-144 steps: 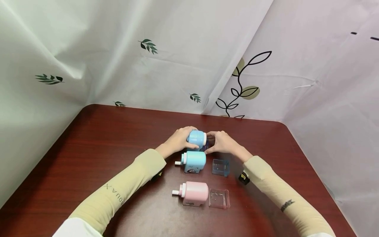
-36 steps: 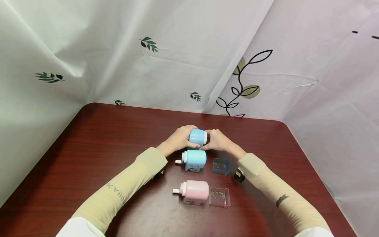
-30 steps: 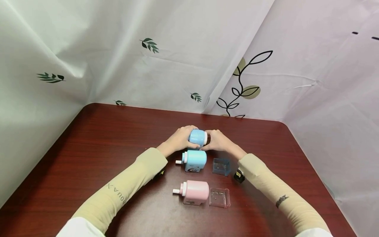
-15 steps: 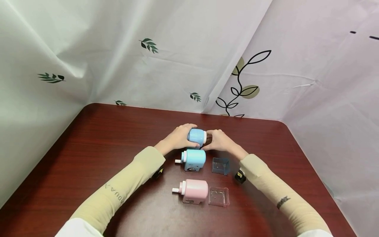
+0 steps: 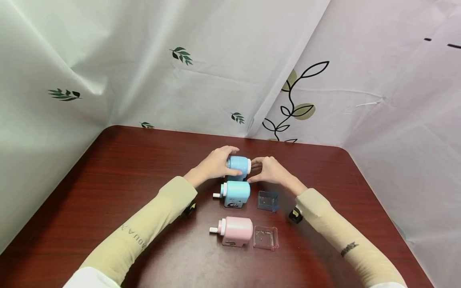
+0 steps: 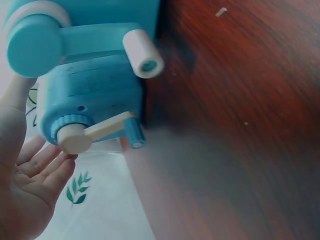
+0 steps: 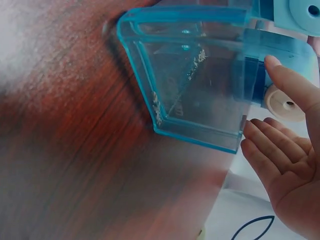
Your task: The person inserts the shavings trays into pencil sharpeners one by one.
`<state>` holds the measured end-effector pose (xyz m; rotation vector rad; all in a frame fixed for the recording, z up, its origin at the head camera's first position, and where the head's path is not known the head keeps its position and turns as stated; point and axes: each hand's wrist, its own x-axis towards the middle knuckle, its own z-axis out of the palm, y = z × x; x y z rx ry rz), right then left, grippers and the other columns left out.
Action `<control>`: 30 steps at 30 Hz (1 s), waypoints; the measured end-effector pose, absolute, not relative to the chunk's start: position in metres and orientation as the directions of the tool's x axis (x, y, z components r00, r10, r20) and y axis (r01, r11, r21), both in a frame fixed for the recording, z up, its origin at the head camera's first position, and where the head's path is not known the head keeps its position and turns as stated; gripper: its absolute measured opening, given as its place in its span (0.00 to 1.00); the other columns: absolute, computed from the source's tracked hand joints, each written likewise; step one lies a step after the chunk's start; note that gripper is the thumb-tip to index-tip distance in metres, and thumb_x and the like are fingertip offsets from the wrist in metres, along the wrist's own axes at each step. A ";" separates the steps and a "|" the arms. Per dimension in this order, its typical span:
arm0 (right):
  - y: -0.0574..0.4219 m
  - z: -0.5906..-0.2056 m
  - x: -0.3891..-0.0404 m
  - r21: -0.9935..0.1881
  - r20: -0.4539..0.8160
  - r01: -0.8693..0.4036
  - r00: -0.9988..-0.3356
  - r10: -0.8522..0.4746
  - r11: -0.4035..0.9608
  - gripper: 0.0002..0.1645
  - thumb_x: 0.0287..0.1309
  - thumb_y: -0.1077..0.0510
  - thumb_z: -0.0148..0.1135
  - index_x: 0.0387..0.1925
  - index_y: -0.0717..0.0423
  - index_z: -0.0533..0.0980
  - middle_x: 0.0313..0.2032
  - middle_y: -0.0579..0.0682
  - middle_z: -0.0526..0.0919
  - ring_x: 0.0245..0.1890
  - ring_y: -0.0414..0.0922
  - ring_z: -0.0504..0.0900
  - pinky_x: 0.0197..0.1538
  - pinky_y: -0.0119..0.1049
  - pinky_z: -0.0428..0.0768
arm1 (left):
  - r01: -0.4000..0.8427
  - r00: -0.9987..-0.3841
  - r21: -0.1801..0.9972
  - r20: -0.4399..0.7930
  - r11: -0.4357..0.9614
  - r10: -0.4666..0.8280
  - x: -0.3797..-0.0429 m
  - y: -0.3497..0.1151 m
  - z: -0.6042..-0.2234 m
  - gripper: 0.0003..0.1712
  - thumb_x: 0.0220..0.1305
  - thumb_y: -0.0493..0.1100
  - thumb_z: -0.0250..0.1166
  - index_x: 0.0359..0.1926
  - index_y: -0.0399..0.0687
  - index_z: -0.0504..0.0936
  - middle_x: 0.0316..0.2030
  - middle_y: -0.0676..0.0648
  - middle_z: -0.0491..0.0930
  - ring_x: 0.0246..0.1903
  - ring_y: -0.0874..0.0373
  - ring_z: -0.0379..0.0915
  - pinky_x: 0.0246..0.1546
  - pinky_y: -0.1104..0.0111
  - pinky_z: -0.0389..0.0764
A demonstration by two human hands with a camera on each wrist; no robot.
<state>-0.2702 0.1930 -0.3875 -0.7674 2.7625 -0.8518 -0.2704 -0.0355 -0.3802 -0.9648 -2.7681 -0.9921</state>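
Note:
A blue crank pencil sharpener (image 5: 238,164) stands farthest back of three on the table. My left hand (image 5: 216,162) is spread around its crank side, with thumb and fingers on opposite sides; in the left wrist view the fingers (image 6: 50,167) look loose beside the crank. My right hand (image 5: 271,170) is at the other end, fingers relaxed, holding nothing. A dark blue see-through part (image 7: 254,80) shows low in that sharpener. Nearer stands a light blue sharpener (image 5: 237,194), with its clear blue shavings drawer (image 5: 267,201) lying to the right.
Closest to me is a pink sharpener (image 5: 237,230), its clear pink drawer (image 5: 265,238) to the right. Shavings lie in both drawers, and small bits are on the table (image 6: 235,120). A white patterned curtain (image 5: 201,96) hangs behind the table.
A see-through dark piece at my right fingers, seen 4.8 seconds ago, no longer shows there. Lately my left hand has loosened and shifted left; the right hand has drawn slightly right. The sharpeners stay put.

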 end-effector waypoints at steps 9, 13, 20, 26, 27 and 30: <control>0.202 -0.377 -0.260 -0.522 0.045 -0.421 -0.882 -0.469 0.742 0.37 0.36 0.45 0.74 0.48 0.59 0.74 0.43 0.54 0.82 0.43 0.43 0.79 0.54 0.46 0.71 | 0.598 -0.787 0.576 0.291 0.558 0.544 -0.256 -0.034 -0.366 0.44 0.45 0.60 0.69 0.59 0.42 0.67 0.53 0.44 0.73 0.52 0.55 0.68 0.52 0.61 0.71; 0.206 -0.372 -0.254 -0.528 0.078 -0.436 -0.880 -0.469 0.729 0.37 0.37 0.45 0.73 0.49 0.59 0.74 0.44 0.55 0.82 0.44 0.43 0.78 0.46 0.43 0.77 | 0.603 -0.783 0.586 0.303 0.541 0.544 -0.251 -0.035 -0.362 0.43 0.44 0.59 0.70 0.58 0.42 0.68 0.52 0.43 0.74 0.51 0.53 0.69 0.51 0.60 0.72; 0.209 -0.364 -0.239 -0.538 0.112 -0.434 -0.887 -0.449 0.723 0.34 0.40 0.42 0.70 0.49 0.54 0.74 0.46 0.54 0.81 0.45 0.42 0.78 0.46 0.44 0.77 | 0.623 -0.765 0.580 0.309 0.526 0.565 -0.242 -0.037 -0.360 0.40 0.44 0.59 0.70 0.57 0.44 0.70 0.49 0.46 0.76 0.49 0.57 0.70 0.50 0.63 0.72; 0.212 -0.363 -0.227 -0.549 0.135 -0.444 -0.883 -0.449 0.708 0.32 0.41 0.42 0.70 0.48 0.51 0.75 0.46 0.54 0.81 0.45 0.42 0.78 0.46 0.45 0.76 | 0.624 -0.763 0.580 0.307 0.524 0.569 -0.231 -0.036 -0.357 0.39 0.43 0.59 0.70 0.55 0.46 0.71 0.47 0.49 0.77 0.47 0.61 0.70 0.48 0.66 0.73; 0.213 -0.363 -0.226 -0.551 0.138 -0.447 -0.882 -0.452 0.705 0.32 0.41 0.41 0.70 0.48 0.51 0.75 0.46 0.54 0.81 0.45 0.42 0.78 0.46 0.46 0.76 | 0.624 -0.762 0.581 0.305 0.522 0.571 -0.229 -0.036 -0.357 0.39 0.43 0.59 0.70 0.55 0.46 0.71 0.47 0.49 0.77 0.47 0.61 0.70 0.47 0.66 0.73; 0.217 -0.365 -0.221 -0.555 0.143 -0.451 -0.879 -0.454 0.699 0.32 0.41 0.41 0.70 0.48 0.50 0.75 0.46 0.54 0.81 0.45 0.42 0.78 0.46 0.46 0.77 | 0.617 -0.762 0.589 0.284 0.522 0.581 -0.225 -0.036 -0.356 0.39 0.44 0.60 0.70 0.55 0.47 0.71 0.46 0.49 0.77 0.46 0.61 0.70 0.47 0.65 0.74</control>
